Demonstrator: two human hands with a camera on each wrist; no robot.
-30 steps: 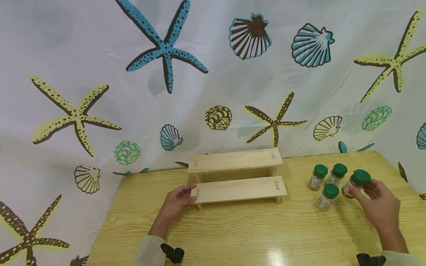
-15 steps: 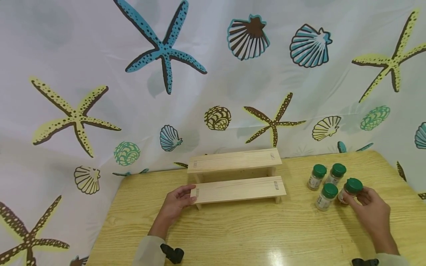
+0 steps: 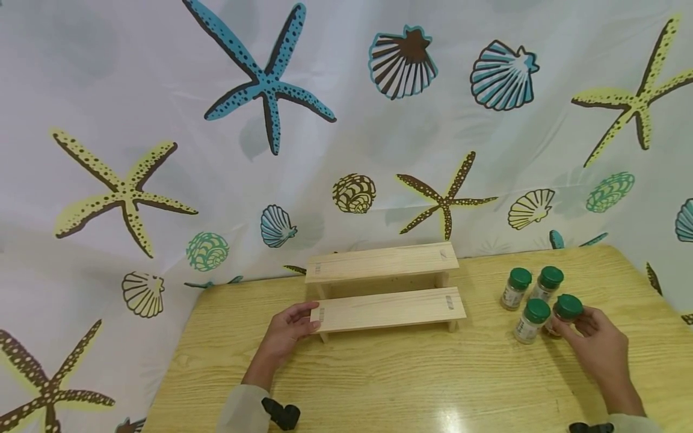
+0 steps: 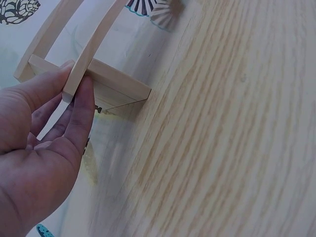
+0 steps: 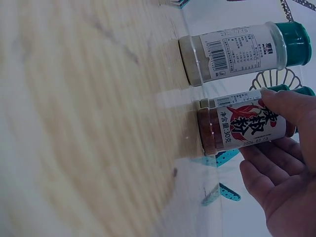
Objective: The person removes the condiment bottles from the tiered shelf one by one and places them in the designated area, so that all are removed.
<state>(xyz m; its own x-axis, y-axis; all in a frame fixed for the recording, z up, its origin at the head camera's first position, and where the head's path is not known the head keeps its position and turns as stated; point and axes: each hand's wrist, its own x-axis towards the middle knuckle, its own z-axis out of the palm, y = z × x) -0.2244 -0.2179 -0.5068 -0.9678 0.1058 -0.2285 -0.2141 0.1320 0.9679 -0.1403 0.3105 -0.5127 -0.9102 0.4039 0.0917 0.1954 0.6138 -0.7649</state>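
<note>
A two-tier wooden shelf (image 3: pixel 387 310) stands at the back of the table. My left hand (image 3: pixel 290 325) pinches the left end of its lower board; in the left wrist view the thumb and fingers (image 4: pixel 83 111) clasp the board edge (image 4: pixel 79 79). At the right, my right hand (image 3: pixel 600 344) holds a green-capped spice jar of red powder (image 5: pixel 249 123), thumb on one side and fingers on the other. That jar is upright, its base at or close to the tabletop. Beside it stand other green-capped jars, one in front-left (image 3: pixel 527 328) and two behind, the leftmost jar (image 3: pixel 511 294) among them.
The wood-grain table (image 3: pixel 379 379) reaches the wall behind, where a white cloth (image 3: pixel 357 138) printed with starfish and shells hangs. The jar group stands right of the shelf, with a strip of tabletop between them.
My right hand has shifted left and slightly down with the red-powder jar, bringing it close to the other jars. The left hand and the shelf have stayed in place.
</note>
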